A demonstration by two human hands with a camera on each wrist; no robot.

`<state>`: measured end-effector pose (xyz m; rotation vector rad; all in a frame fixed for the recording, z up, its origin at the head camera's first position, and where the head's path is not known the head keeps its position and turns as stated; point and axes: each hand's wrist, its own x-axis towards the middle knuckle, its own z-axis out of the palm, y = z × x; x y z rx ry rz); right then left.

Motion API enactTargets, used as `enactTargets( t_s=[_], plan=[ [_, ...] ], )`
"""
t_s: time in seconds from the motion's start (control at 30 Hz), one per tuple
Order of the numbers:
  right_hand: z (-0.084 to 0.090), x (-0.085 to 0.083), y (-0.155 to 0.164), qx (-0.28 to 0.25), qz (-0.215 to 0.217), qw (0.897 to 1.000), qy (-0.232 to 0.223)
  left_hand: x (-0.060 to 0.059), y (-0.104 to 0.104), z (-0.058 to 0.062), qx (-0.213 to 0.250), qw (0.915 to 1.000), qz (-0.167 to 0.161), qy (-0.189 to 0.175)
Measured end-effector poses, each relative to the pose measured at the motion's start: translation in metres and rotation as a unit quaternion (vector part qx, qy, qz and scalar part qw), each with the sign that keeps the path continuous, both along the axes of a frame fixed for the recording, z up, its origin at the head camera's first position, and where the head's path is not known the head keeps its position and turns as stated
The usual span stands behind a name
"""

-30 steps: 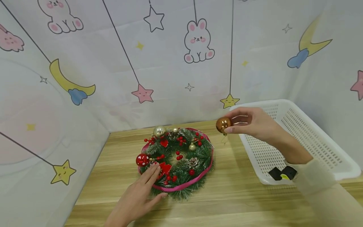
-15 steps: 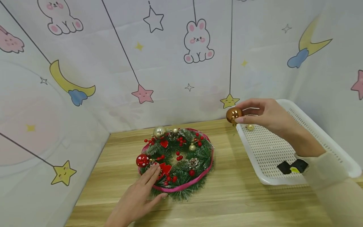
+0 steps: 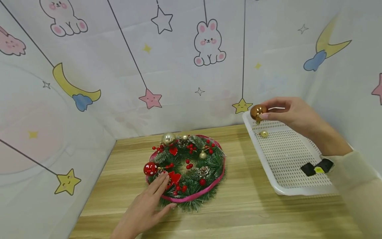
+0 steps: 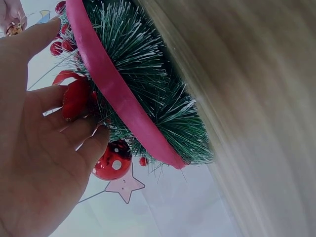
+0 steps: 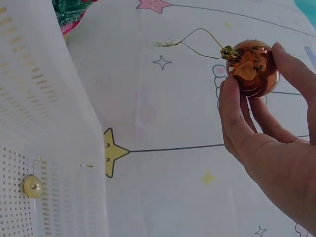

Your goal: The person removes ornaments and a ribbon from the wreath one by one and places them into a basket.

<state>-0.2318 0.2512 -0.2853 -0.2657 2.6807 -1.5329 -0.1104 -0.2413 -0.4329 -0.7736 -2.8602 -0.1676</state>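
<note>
A green wreath with a pink ribbon rim, red berries and small baubles lies on the wooden table. My left hand rests flat on its near left edge, fingers straight, beside a red spotted bauble. My right hand pinches a shiny copper bauble with a gold thread loop, held over the far left corner of a white perforated basket. A small gold bauble lies inside the basket.
Fabric walls printed with rabbits, stars and moons close in the table at the back and on both sides. The basket stands at the right against the wall. Bare wood runs between wreath and basket and along the front edge.
My right hand has carried the copper bauble up and to the right, from beside the wreath to above the basket's far corner. The left hand has stayed on the wreath.
</note>
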Motion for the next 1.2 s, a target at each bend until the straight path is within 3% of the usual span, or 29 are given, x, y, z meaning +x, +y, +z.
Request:
enactTargets(
  t_s=[0.5,0.87,1.1,1.2],
  plan=[
    [-0.017,-0.029,0.034,0.03,-0.029,0.999,-0.014,0.001,0.0,0.001,0.002,1.0,0.002,0.003],
    [-0.041,-0.052,0.054,-0.055,-0.032,0.996,-0.067,0.0,0.0,0.001,0.0,1.0,0.005,-0.007],
    [-0.054,-0.062,0.06,0.03,-0.045,0.995,-0.081,0.0,0.0,0.001,0.002,0.9999,0.005,-0.012],
    [-0.061,-0.066,0.063,0.039,-0.049,0.994,-0.09,0.0,0.0,0.0,0.003,0.9999,0.004,-0.012]
  ],
)
